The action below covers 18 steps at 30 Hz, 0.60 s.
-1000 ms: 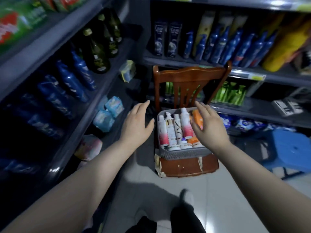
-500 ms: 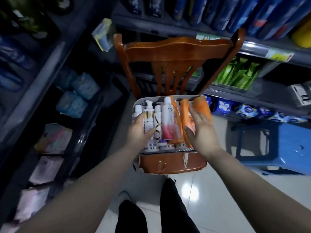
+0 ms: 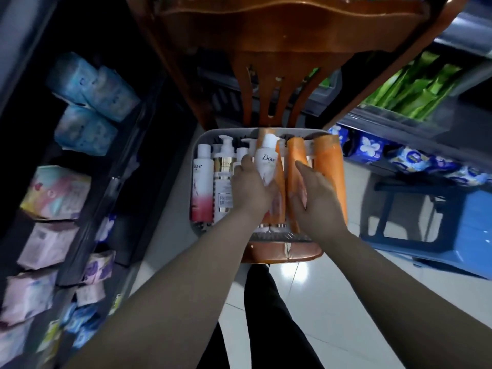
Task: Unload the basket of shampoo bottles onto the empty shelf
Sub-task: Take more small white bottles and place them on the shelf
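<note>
Basket (image 3: 198, 145) on the chair (image 3: 279, 253), still full. Both hands have dropped from hovering into it: left hand (image 3: 251, 189) closing on the white bottle (image 3: 266, 163), right hand (image 3: 316, 198) wrapping an orange bottle (image 3: 296, 155). First bottles about to leave.

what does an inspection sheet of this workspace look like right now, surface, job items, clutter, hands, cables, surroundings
surface: grey basket sits on the seat of a wooden chair; tiled floor below.
job's things: basket full of lying bottles: pink-and-white Dove bottle at left, gold-and-white pump bottle, white Dove bottle, three orange bottles at right.
clutter: nothing seen on the seat besides the basket.
hands: left hand lies over the middle bottles, grip around the white Dove bottle; right hand closing on an orange bottle, grip not clearly shut.
cables: nothing seen.
surroundings: stocked shelves left and behind; blue plastic stool at right; no empty shelf in view.
</note>
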Each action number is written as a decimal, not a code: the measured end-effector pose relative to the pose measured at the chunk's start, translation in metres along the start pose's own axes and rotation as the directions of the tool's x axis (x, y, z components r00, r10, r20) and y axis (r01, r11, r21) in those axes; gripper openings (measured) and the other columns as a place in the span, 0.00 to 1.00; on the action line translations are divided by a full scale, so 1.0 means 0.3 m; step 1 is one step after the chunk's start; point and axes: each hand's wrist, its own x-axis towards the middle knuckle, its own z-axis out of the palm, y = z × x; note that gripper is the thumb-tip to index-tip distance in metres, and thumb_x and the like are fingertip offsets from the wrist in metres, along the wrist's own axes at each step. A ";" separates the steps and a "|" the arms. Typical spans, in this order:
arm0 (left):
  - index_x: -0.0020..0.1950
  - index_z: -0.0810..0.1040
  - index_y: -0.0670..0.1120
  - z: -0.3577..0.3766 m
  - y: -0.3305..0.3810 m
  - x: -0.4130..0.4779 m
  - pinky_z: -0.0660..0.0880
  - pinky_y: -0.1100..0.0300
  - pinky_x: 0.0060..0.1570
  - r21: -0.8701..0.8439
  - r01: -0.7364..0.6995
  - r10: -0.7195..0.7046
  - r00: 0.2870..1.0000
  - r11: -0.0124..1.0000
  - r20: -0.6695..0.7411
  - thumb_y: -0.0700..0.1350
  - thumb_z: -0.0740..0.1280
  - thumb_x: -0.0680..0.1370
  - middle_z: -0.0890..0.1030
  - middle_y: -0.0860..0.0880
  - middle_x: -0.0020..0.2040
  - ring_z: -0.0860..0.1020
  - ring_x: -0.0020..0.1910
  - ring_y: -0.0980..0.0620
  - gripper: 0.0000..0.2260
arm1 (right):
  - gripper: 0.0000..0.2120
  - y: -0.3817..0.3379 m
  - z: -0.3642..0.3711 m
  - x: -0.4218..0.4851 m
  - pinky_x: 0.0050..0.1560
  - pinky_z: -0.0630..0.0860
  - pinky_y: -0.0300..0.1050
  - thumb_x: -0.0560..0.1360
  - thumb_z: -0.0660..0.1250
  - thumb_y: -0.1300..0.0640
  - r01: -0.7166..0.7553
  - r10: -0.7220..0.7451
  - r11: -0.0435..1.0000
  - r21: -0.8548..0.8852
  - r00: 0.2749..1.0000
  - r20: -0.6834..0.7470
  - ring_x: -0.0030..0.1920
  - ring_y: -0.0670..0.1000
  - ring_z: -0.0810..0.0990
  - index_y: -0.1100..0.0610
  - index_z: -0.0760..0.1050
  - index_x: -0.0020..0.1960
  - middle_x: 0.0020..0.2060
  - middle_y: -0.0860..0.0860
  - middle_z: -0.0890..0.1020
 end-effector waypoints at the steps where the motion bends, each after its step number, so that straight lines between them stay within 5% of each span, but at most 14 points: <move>1: 0.71 0.64 0.44 -0.017 -0.005 -0.010 0.75 0.48 0.57 -0.050 0.033 -0.033 0.999 0.998 0.002 0.47 0.73 0.71 0.73 0.41 0.62 0.74 0.60 0.41 0.32 | 0.27 -0.001 0.004 0.009 0.66 0.66 0.55 0.77 0.64 0.57 0.014 -0.014 1.000 0.001 1.000 0.007 0.65 0.60 0.71 0.56 0.63 0.74 0.66 0.58 0.74; 4: 0.65 0.71 0.45 -0.097 -0.075 -0.031 0.77 0.50 0.53 -0.157 0.115 -0.121 0.992 0.981 -0.031 0.48 0.72 0.70 0.75 0.45 0.57 0.77 0.54 0.44 0.25 | 0.27 -0.011 0.039 0.045 0.65 0.67 0.54 0.77 0.65 0.57 0.053 -0.052 0.998 -0.022 0.996 0.069 0.65 0.61 0.71 0.58 0.63 0.74 0.66 0.59 0.73; 8: 0.62 0.73 0.48 -0.219 -0.194 -0.033 0.70 0.66 0.33 -0.257 0.225 -0.242 0.969 0.940 -0.037 0.44 0.71 0.72 0.76 0.58 0.43 0.77 0.41 0.59 0.20 | 0.28 -0.059 0.140 0.110 0.60 0.70 0.51 0.77 0.64 0.56 0.120 -0.098 0.985 -0.124 0.980 0.171 0.63 0.61 0.71 0.59 0.61 0.75 0.66 0.60 0.73; 14: 0.66 0.70 0.48 -0.293 -0.297 -0.031 0.68 0.66 0.32 -0.308 0.252 -0.280 0.958 0.917 -0.052 0.42 0.71 0.73 0.73 0.62 0.41 0.73 0.39 0.66 0.23 | 0.33 -0.134 0.264 0.226 0.62 0.67 0.53 0.78 0.60 0.44 0.162 -0.092 0.922 -0.352 0.974 0.207 0.64 0.61 0.68 0.60 0.57 0.75 0.65 0.61 0.71; 18: 0.67 0.69 0.49 -0.316 -0.342 -0.050 0.69 0.65 0.32 -0.368 0.247 -0.292 0.953 0.896 -0.073 0.42 0.72 0.73 0.74 0.62 0.42 0.74 0.40 0.66 0.24 | 0.42 -0.178 0.306 0.294 0.62 0.68 0.53 0.76 0.63 0.40 0.056 0.038 0.922 -0.382 0.971 0.234 0.69 0.62 0.64 0.59 0.47 0.78 0.70 0.62 0.67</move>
